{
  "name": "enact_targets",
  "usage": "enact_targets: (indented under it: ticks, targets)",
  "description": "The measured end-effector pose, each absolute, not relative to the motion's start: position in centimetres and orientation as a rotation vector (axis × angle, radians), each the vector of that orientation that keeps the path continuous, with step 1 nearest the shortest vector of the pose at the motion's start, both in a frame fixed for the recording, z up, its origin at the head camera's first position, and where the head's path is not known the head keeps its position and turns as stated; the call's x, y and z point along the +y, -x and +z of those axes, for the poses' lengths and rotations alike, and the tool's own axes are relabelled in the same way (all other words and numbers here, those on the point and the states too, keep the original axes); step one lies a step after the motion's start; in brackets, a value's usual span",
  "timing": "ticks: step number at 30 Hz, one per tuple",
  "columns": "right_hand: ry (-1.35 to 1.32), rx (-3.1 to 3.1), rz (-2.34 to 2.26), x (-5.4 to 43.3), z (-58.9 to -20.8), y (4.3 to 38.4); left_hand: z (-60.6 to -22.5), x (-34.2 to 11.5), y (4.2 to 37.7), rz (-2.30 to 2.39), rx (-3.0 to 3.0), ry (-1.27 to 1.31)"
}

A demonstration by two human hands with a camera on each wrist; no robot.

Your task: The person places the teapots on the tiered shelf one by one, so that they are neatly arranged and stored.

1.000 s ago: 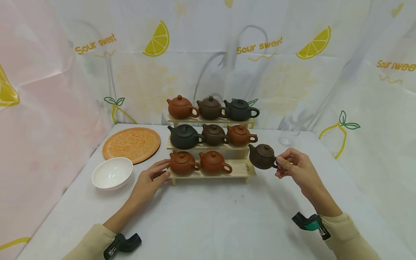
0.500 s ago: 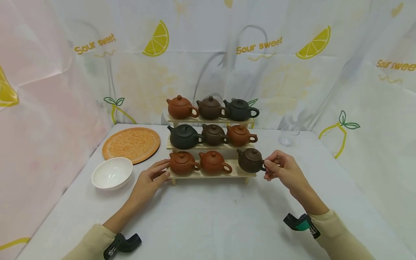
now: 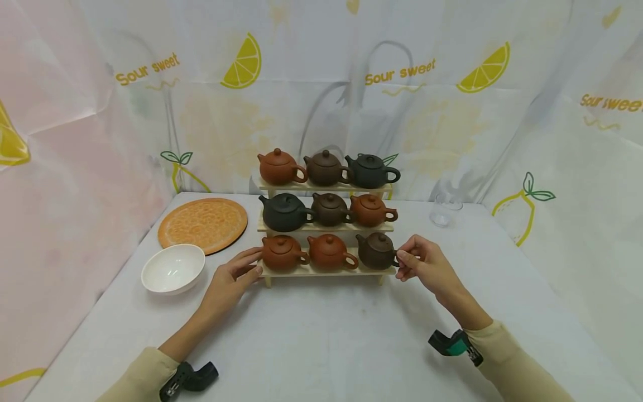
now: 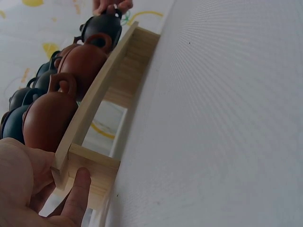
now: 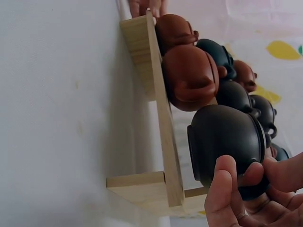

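My right hand pinches the handle of a dark brown teapot at the right end of the bottom tier of a wooden display stand. In the right wrist view a gap shows between the base of this teapot and the board. Two reddish-brown teapots, a left one and a middle one, share that tier. At the stand's left end, my left hand rests with extended fingers; the left wrist view has one finger against the stand's leg.
Several teapots fill the middle tier and the top tier. Left of the stand are a white bowl and a round orange-patterned mat. A clear glass stands at the back right. A patterned cloth backdrop encloses the table.
My right hand has carried the dark brown teapot left, from beside the stand to over the right end of its bottom tier. My left hand has stayed at the stand's left end.
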State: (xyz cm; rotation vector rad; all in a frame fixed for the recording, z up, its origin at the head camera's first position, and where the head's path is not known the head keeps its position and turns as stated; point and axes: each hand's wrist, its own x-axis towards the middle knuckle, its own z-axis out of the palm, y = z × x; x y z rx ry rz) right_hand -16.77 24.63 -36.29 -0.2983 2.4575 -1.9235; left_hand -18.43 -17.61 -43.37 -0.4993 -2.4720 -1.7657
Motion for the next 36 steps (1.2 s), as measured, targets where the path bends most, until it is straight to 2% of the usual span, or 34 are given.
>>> enact_targets:
  ticks: [36]
  targets:
    - [0.288, 2.45, -1.93, 23.4, -37.7, 17.7, -43.8, -17.9, 18.7, -1.748, -2.506, 0.481]
